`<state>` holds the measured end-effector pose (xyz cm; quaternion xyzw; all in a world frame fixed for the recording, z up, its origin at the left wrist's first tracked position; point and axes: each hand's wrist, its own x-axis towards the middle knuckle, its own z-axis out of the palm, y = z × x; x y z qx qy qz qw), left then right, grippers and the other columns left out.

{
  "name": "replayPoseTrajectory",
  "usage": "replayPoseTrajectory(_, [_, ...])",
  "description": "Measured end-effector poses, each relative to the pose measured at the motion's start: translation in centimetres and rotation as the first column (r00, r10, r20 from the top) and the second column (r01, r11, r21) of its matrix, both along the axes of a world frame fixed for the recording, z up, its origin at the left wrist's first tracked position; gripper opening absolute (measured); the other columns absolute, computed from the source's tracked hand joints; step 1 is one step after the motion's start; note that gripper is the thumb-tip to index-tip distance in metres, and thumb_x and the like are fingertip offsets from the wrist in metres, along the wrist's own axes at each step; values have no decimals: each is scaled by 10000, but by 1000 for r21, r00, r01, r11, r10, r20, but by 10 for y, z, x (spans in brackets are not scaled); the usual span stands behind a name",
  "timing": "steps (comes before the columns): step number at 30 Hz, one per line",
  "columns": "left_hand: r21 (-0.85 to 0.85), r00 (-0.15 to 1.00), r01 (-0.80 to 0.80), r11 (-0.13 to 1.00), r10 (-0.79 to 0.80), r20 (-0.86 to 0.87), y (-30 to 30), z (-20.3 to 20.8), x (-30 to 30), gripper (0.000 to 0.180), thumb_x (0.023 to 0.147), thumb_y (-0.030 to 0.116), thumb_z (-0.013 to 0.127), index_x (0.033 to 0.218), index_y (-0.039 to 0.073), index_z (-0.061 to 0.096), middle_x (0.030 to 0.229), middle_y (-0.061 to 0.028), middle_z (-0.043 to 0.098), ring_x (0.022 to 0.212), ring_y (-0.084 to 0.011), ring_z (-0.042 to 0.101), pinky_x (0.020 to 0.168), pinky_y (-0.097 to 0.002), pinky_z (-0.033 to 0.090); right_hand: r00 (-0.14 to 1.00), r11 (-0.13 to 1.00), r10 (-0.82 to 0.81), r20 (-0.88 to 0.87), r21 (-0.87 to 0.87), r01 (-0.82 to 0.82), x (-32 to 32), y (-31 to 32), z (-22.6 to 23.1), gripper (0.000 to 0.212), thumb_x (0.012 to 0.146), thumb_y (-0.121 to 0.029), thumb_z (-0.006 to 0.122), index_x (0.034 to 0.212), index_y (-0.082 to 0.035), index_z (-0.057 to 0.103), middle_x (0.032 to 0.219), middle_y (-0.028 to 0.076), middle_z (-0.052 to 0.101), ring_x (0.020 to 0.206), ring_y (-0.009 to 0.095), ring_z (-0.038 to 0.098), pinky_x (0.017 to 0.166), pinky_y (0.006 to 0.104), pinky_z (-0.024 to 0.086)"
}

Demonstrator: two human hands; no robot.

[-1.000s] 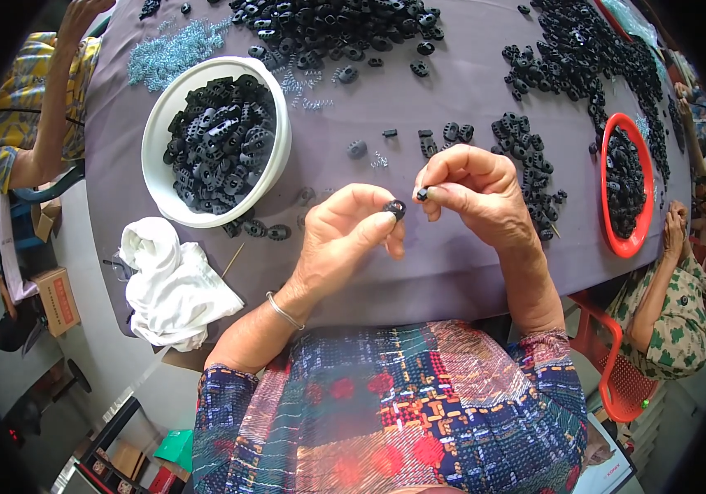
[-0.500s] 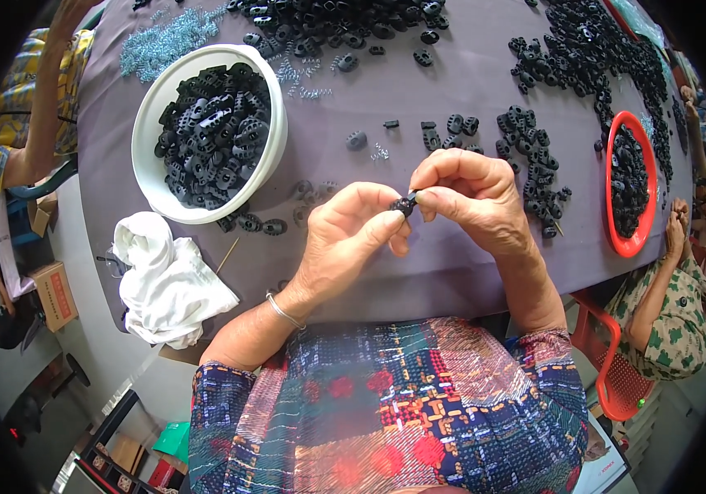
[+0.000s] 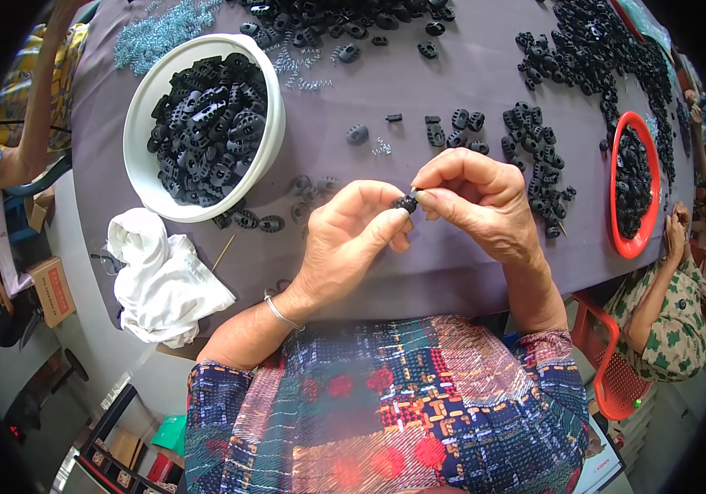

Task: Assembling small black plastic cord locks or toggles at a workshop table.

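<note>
My left hand (image 3: 349, 235) pinches a small black plastic cord lock (image 3: 405, 202) between thumb and fingers, above the table's near part. Thumb and forefinger of my right hand (image 3: 480, 202) are closed together right at the cord lock's upper end. Whatever they grip there is mostly hidden by the fingertips. Just beyond my hands lie a single dark oval cord lock body (image 3: 357, 134), a small black plunger piece (image 3: 394, 118) and a few thin metal springs (image 3: 381, 147). More black cord lock parts (image 3: 458, 123) are grouped beyond my right hand.
A white tub (image 3: 133, 156) full of black parts stands at left, a white cloth (image 3: 163, 284) nearer. Springs (image 3: 163, 37) and black parts (image 3: 344, 20) are heaped at the far side. At right are a red basin (image 3: 656, 177), a red chair (image 3: 616, 379) and another person's hands (image 3: 677, 235).
My right fingertips have closed further over the cord lock's end, and the flat dark piece that showed there is now mostly covered. The view has shifted slightly.
</note>
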<state>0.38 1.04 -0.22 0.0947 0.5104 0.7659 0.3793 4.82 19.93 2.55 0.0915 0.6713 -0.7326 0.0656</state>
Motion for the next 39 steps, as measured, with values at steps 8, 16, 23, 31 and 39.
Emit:
replayPoseTrajectory(8, [-127, 992, -35, 991, 19, -126, 2, -2, 5, 168, 918, 58, 590, 1058, -30, 558, 838, -51, 635, 729, -94, 618, 640, -218, 510, 995, 997, 54, 81, -52, -50, -3, 4, 0, 95, 852, -45, 655, 933, 1, 638, 826, 4, 638, 794, 59, 582, 713, 218, 479])
replayPoseTrajectory(16, [-163, 979, -68, 984, 35, -199, 4, -5, 8, 140, 912, 50, 591, 1029, -24, 568, 793, -29, 631, 703, -73, 610, 615, -208, 499, 990, 997, 71, 124, 27, -75, -2, 6, 2, 83, 839, -37, 654, 905, 8, 635, 804, 7, 641, 778, 59, 582, 701, 217, 477])
replayPoseTrajectory(23, [-206, 973, -70, 976, 20, -232, 6, -6, 9, 136, 909, 44, 592, 1025, -22, 569, 788, -28, 629, 693, -72, 605, 606, -211, 495, 986, 990, 102, 135, 87, -114, -2, 8, 3, 98, 836, 21, 641, 933, 26, 630, 848, 20, 633, 762, 56, 589, 693, 200, 488])
replayPoseTrajectory(31, [-251, 957, -86, 964, 11, -288, 7, -7, 9, 123, 904, 33, 593, 1014, -18, 571, 779, -35, 630, 677, -74, 607, 588, -215, 493, 987, 987, 91, 133, 119, -107, -3, 8, 1, 84, 818, -39, 664, 874, 16, 634, 789, 30, 652, 743, 62, 590, 650, 217, 478])
replayPoseTrajectory(39, [-264, 955, -88, 961, 6, -297, 7, -9, 10, 107, 904, 16, 582, 1004, -17, 568, 751, -31, 619, 659, -74, 599, 582, -221, 492, 987, 977, 112, 112, 171, -130, -3, 9, -6, 81, 812, -40, 668, 861, 12, 631, 767, 31, 640, 714, 60, 575, 614, 225, 465])
